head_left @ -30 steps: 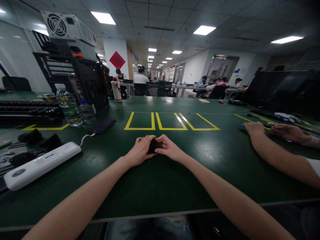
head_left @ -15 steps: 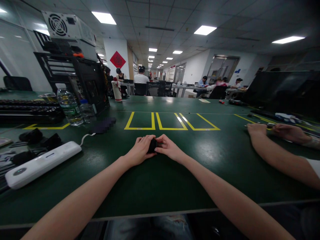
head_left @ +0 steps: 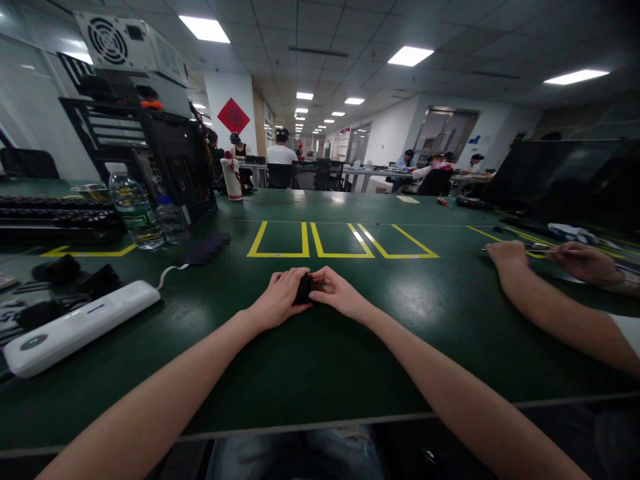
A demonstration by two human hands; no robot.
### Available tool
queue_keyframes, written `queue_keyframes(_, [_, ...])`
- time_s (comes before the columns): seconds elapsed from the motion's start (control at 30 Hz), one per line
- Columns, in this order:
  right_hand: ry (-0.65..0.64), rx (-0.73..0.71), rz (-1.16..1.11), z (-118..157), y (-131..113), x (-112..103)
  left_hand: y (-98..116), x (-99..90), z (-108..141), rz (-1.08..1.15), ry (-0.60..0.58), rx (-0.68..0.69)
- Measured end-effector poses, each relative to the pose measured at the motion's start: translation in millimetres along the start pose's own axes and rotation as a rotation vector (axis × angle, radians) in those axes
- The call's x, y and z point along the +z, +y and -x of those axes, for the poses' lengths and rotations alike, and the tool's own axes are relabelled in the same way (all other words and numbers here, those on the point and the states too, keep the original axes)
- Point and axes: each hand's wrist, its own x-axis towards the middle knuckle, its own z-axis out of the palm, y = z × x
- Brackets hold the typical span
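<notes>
beyond the grip: yellow tape outlines [head_left: 277, 255] on the green table [head_left: 320, 373]. left of it: white power strip [head_left: 83, 327], clear bottle [head_left: 134, 207] farther off. well right: co-worker's hand [head_left: 507, 253] at a thin metal piece, details unclear. small black object [head_left: 303, 290] sits between the hands; left hand [head_left: 280, 297] clasps it, right hand [head_left: 336, 293] touches its right side with thumb and fingertips, cannot tell if pinching. fingers hide much of the object; its shape is unclear.
</notes>
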Motion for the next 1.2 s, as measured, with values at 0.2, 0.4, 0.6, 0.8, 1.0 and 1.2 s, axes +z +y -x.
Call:
queue_keyframes(0.2, [0.004, -0.01, 0.021, 0.7, 0.6, 0.0, 0.5, -1.3, 0.4, 0.009, -0.004, 0.007])
queue_keyframes(0.4, [0.036, 0.017, 0.028, -1.3, -0.7, 0.5, 0.0, -0.4, 0.7, 0.015, 0.004, -0.004])
queue_keyframes(0.6, [-0.01, -0.012, -0.02, -1.1, 2.4, -0.2, 0.3, -0.5, -0.1, 0.002, -0.003, 0.0])
queue_keyframes(0.8, [0.032, -0.006, 0.014, -1.3, 2.0, 1.8, 0.4, -0.3, -0.3, -0.005, 0.006, 0.0])
queue_keyframes(1.0, [0.04, 0.061, 0.024, -3.0, 3.1, -0.6, 1.3, -2.2, 0.2, 0.011, -0.002, -0.007])
queue_keyframes(1.2, [-0.027, -0.007, -0.047, -0.4, 0.5, 0.2, 0.3, -2.1, 0.4, 0.016, -0.013, -0.013])
